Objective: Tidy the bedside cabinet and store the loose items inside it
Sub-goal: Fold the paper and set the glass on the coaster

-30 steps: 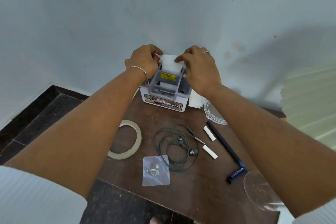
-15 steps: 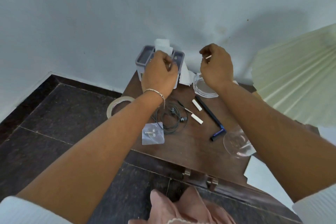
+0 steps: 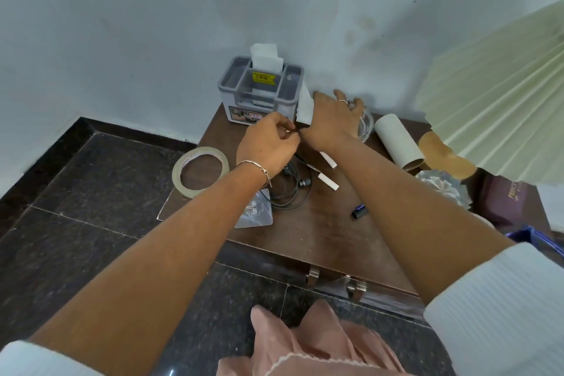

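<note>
Bedside cabinet (image 3: 320, 232) top carries the loose items, none stored yet: tape roll (image 3: 176, 174) at 9 o'clock, earphones (image 3: 293, 192) mid-top, grey organizer (image 3: 259, 91) at 11 o'clock against the wall. Left hand (image 3: 268, 143) hovers over the earphones, wrist bent, fingertips drawn into a pinch; whether they hold anything small I cannot tell. Right hand (image 3: 331, 119) reaches toward 1 o'clock, fingers spread and relaxed over a pale round thing (image 3: 367, 123), probably to gather it, gripping nothing.
</note>
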The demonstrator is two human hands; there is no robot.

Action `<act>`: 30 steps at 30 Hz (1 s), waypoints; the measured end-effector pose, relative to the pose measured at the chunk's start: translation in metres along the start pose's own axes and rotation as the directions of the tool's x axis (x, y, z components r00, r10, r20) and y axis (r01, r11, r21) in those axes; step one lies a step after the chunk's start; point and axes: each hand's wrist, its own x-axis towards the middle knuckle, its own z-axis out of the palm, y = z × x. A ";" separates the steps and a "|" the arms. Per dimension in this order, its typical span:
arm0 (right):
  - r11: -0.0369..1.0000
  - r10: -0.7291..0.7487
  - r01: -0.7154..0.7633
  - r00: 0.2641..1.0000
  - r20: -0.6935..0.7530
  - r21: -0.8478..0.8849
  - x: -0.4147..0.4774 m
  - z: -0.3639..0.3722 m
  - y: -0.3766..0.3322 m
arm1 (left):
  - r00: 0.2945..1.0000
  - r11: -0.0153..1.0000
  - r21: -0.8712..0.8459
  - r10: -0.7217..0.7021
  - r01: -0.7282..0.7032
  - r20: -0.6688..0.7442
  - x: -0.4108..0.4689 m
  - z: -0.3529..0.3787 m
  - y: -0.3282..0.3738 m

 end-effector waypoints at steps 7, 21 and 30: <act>0.997 0.001 0.000 1.000 0.014 -0.079 0.018 0.009 0.004 | 0.994 0.995 0.093 0.048 -0.039 -0.096 0.002 -0.004 0.001; 0.987 0.148 -0.125 0.944 -0.296 0.097 0.011 -0.006 0.002 | 0.987 0.996 0.060 0.073 -0.065 -0.143 0.005 -0.015 -0.004; 0.638 0.490 -0.220 0.855 -0.169 0.738 -0.023 -0.040 0.018 | 0.991 0.953 -0.302 -0.015 -0.027 -0.136 -0.009 -0.020 0.022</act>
